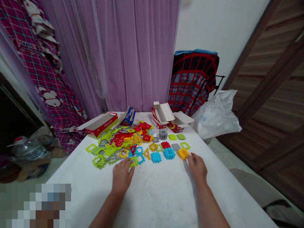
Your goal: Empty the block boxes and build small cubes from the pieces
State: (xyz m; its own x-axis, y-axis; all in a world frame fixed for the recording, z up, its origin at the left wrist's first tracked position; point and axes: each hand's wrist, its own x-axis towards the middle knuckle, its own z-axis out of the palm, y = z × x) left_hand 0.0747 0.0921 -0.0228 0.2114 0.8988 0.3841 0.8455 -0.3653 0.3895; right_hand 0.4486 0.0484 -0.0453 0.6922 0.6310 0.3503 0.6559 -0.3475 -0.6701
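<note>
My left hand rests on the white table with its fingers apart, its fingertips beside a lime green piece at the pile's front edge. At the right, the fingers of my right hand touch the right side of a yellow block; whether they grip it is unclear. To the left of that block sit a blue block and a flat blue square. A large mixed pile of plastic pieces lies beyond my left hand. A grey block stands farther back.
Along the back of the table are an open red and green box, a blue box and two open red boxes. A clear plastic bag is at the right edge. Purple curtains hang behind.
</note>
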